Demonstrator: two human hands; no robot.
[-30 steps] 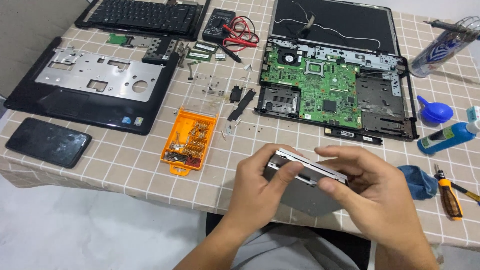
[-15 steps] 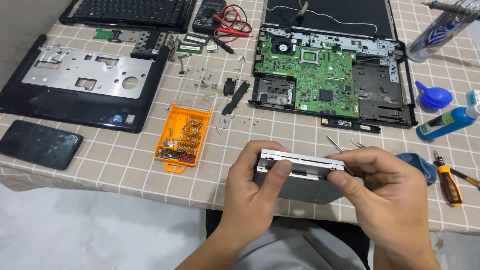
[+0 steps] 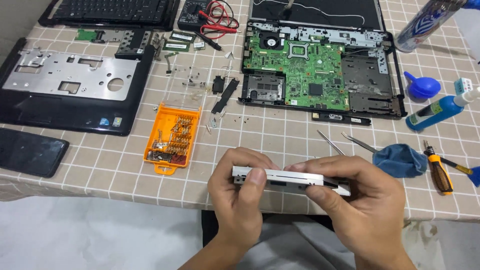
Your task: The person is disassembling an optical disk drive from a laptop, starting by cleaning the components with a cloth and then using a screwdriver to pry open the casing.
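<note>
A flat silver drive unit (image 3: pixel 290 180), thin and rectangular, is held by both hands in the lower middle of the frame, above the near edge of the checked table (image 3: pixel 300 140). The left hand (image 3: pixel 242 200) is closed around its left end, with the thumb pressed on the front edge. The right hand (image 3: pixel 357 200) is grasping the right end from above and behind. Compared with one second ago, the unit has been turned: its narrow front side with the long slot is now presented to the camera, where before more of the broad face was shown. It seems the edge is being inspected. In the upper right of the frame an opened laptop base with a green board (image 3: pixel 300 75) is seen; an orange bit case (image 3: pixel 172 140) lies left of the hands
</note>
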